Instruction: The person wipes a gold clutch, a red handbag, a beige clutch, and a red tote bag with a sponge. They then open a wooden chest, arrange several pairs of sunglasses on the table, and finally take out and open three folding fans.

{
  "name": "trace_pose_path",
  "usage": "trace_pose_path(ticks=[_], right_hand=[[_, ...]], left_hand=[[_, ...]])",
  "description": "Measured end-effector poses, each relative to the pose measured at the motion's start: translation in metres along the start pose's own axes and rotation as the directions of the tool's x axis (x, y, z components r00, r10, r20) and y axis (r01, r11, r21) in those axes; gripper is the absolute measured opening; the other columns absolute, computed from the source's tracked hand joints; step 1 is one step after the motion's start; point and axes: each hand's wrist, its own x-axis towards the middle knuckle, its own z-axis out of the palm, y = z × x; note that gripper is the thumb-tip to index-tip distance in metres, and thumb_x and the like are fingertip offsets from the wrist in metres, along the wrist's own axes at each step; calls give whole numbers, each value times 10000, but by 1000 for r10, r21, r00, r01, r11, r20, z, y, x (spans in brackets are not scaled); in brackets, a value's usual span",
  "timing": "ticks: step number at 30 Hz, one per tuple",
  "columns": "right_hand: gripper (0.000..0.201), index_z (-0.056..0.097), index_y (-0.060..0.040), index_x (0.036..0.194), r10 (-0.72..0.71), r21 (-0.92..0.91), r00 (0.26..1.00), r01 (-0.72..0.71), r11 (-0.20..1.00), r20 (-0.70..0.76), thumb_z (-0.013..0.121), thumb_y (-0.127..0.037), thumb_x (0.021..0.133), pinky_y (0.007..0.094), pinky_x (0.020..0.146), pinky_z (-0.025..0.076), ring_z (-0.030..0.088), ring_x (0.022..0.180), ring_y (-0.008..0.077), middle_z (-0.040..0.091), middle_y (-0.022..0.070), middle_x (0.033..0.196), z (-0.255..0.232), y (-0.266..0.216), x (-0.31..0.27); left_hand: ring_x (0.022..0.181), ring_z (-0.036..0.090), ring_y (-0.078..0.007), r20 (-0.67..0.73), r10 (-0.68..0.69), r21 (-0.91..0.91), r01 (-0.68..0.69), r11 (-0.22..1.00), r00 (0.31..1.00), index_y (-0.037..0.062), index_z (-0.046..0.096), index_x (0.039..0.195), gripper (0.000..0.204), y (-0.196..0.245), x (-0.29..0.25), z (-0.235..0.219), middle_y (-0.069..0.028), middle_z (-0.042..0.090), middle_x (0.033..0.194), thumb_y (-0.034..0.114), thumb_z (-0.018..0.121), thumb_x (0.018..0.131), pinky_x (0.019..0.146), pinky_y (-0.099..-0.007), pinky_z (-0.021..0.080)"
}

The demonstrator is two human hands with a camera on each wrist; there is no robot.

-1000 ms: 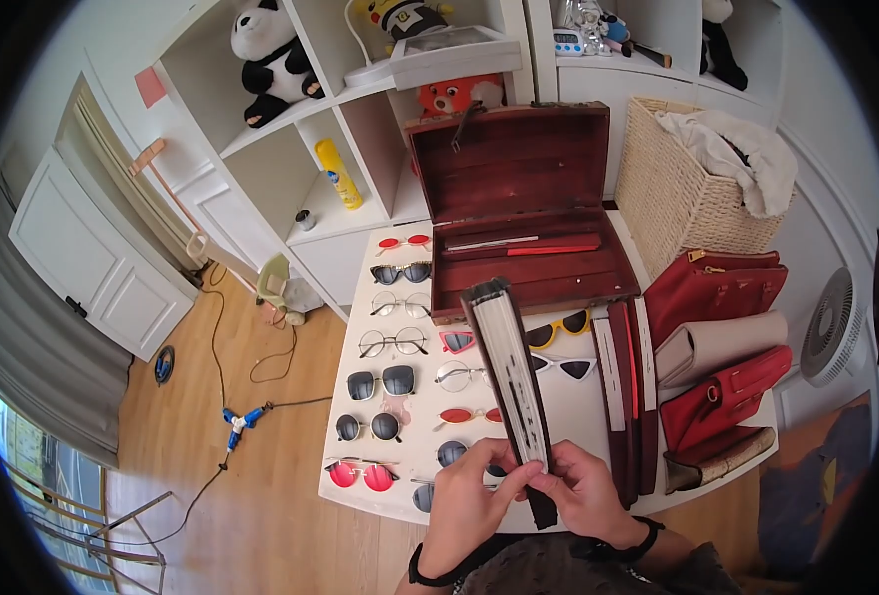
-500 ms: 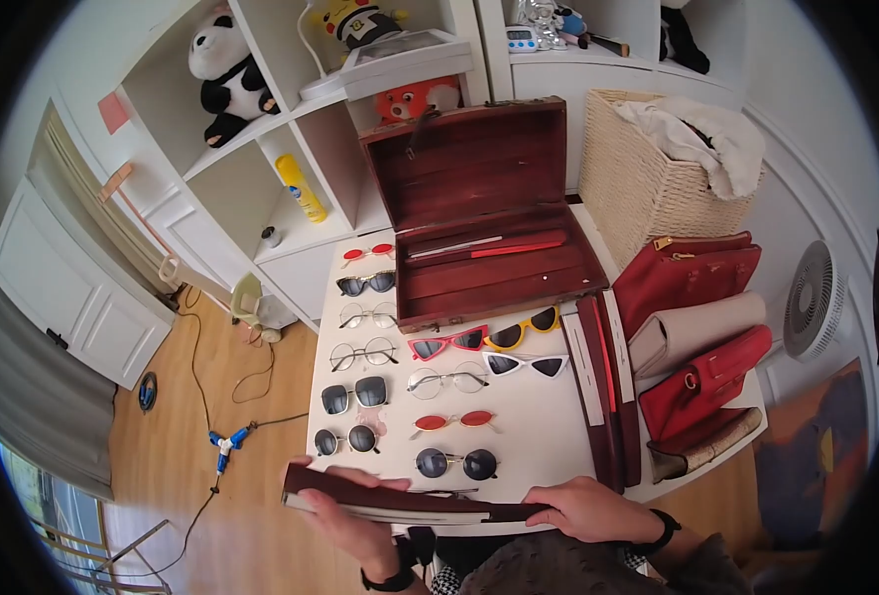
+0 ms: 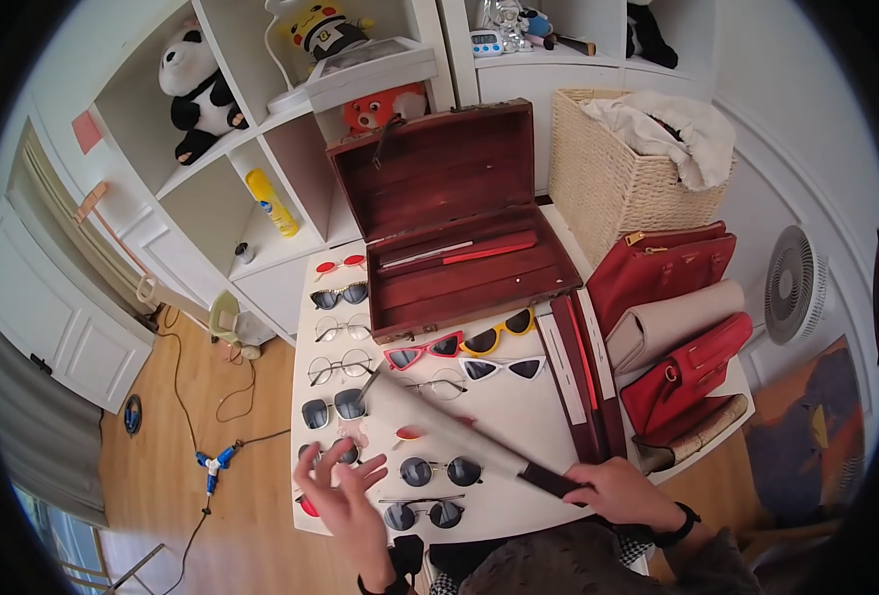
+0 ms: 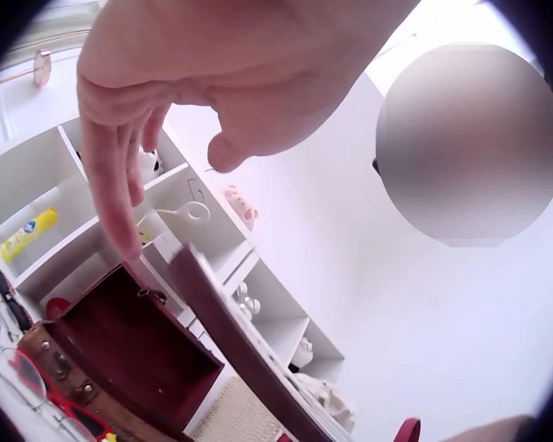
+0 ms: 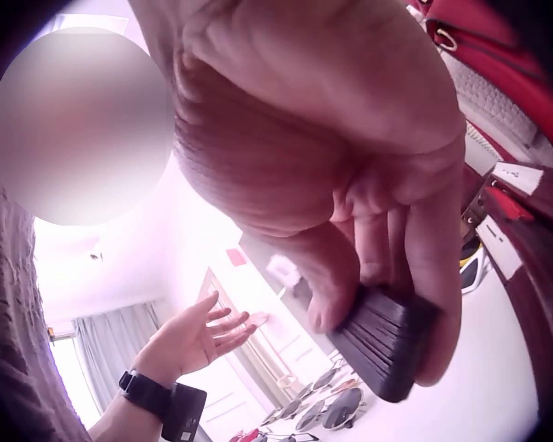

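In the head view a long folding fan (image 3: 449,426), pale along its side with a dark end, slants over the glasses. My right hand (image 3: 618,493) pinches its dark end; the right wrist view shows thumb and fingers around that ribbed dark end (image 5: 384,343). My left hand (image 3: 345,501) is held up left of the fan, fingers spread and touching nothing. The left wrist view shows the fan's dark red edge (image 4: 235,345) below the left hand (image 4: 212,83), apart from it. Sunglasses (image 3: 441,471) lie beneath on the white table.
An open dark red chest (image 3: 469,283) holds slim red items. More long dark red pieces (image 3: 583,372) lie at the right, beside red bags (image 3: 692,372) and a beige one (image 3: 678,322). A wicker basket (image 3: 618,178) and a white fan (image 3: 795,283) stand behind. Rows of glasses (image 3: 340,367) fill the left.
The fan has swung from upright, through nearly level, to a slant up to the left. My left hand has let go of it; my right hand keeps its hold. The view has shifted.
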Motion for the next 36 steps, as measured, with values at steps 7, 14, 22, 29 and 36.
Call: trace_pose_path(ticks=[7, 14, 22, 29, 36], right_hand=[[267, 614, 16, 978, 229, 63, 863, -225, 972, -450, 721, -199, 860, 462, 699, 492, 645, 809, 416, 689, 202, 834, -2, 18, -14], [257, 601, 39, 909, 345, 77, 796, -355, 932, -498, 732, -173, 849, 472, 723, 506, 654, 829, 425, 686, 230, 837, 7, 10, -20], [329, 594, 49, 892, 315, 106, 901, -297, 949, -299, 710, -259, 889, 444, 639, 531, 670, 731, 408, 676, 212, 735, 23, -9, -3], [379, 583, 79, 1049, 301, 39, 900, -304, 952, -314, 715, -231, 876, 435, 697, 544, 685, 772, 392, 696, 222, 814, 46, 8, 11], [418, 568, 87, 1131, 231, -141, 940, -272, 952, -253, 672, -238, 891, 484, 740, 544, 680, 779, 417, 684, 227, 763, 42, 17, 24]], left_hand=[[997, 646, -343, 760, 28, 255, -337, 906, 650, 11, 509, 1249, 339, -18, -38, 46, -183, 639, 1138, 159, 611, 962, 856, -391, 520], [1050, 602, -442, 936, 83, 116, -524, 844, 341, 4, 436, 1357, 466, -34, -62, 86, -250, 628, 1147, 223, 590, 976, 886, -445, 501], [1006, 611, -451, 940, 19, 156, -482, 862, 340, -32, 345, 1437, 538, -57, -69, 91, -271, 634, 1101, 218, 537, 1001, 860, -458, 502], [955, 612, -433, 943, 9, 169, -500, 849, 334, -46, 331, 1460, 549, -71, -65, 86, -259, 600, 1062, 201, 512, 1004, 841, -451, 503], [1036, 603, -474, 949, 7, 159, -496, 854, 316, -60, 372, 1435, 551, -97, -70, 89, -304, 607, 1176, 103, 523, 930, 912, -480, 496]])
